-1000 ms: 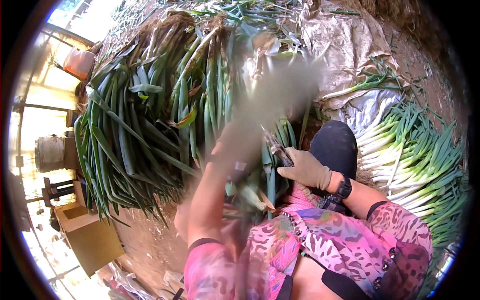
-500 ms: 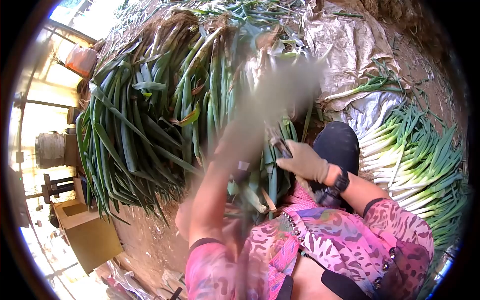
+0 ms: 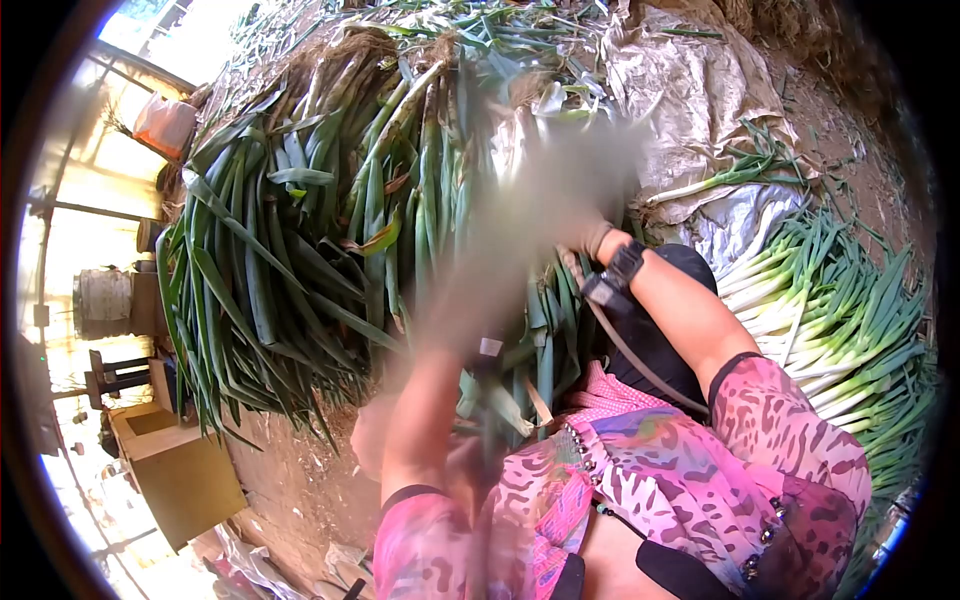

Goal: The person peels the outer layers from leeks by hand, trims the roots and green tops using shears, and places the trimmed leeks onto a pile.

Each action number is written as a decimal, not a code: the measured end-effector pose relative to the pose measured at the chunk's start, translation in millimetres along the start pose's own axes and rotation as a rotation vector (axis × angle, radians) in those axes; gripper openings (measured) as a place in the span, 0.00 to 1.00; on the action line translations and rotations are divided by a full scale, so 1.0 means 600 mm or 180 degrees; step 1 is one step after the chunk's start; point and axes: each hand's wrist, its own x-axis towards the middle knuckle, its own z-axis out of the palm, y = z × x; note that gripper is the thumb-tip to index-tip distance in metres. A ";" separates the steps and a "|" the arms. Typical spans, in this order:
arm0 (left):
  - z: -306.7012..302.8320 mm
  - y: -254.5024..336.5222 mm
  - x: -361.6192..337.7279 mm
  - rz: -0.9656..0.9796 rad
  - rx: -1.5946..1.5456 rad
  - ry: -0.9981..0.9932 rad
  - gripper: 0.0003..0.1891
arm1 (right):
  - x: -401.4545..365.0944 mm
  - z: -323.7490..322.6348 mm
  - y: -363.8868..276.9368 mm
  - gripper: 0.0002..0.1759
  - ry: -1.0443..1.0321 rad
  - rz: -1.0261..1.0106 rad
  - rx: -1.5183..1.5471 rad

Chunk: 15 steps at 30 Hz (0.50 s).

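Observation:
A grey blur over the middle of the head view hides my left hand; only my left forearm (image 3: 425,410) shows clearly, reaching up toward the leek pile. My right hand (image 3: 592,238) wears a pale glove and has a black watch at the wrist. Its fingers vanish into the same blur. From under it comes a hose (image 3: 640,362) with a grey fitting, which appears to be held in that hand; the front end is hidden. Beside my arms lie long green leeks (image 3: 300,240) with brown roots, and more leek leaves (image 3: 545,340) hang below the blur.
At the right lie many cleaned leeks (image 3: 800,320) with white stems, near my dark-clad knee (image 3: 690,270). A crumpled pale sheet (image 3: 690,100) covers ground at the top right, with one leek (image 3: 720,180) on its edge. A wooden box (image 3: 185,480) stands lower left.
My right hand has moved up and slightly left, into the blur, and the hose has come along with it, now stretched more. The left forearm has shifted little.

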 end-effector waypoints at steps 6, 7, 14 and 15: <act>-0.017 -0.011 0.003 0.0006 -0.0617 -0.0361 0.21 | -0.078 -0.078 -0.090 0.24 -0.0239 0.0152 -0.0063; -0.026 -0.020 0.004 0.0302 -0.0583 -0.0460 0.20 | -0.119 -0.091 -0.116 0.24 -0.0351 0.0180 -0.0077; -0.035 -0.021 -0.024 0.0266 -0.0490 -0.0846 0.19 | -0.145 -0.113 -0.124 0.24 -0.0443 0.0842 0.0387; -0.021 -0.045 -0.020 0.0051 -0.0631 -0.0851 0.19 | -0.112 -0.103 -0.100 0.26 -0.0302 0.0643 0.0306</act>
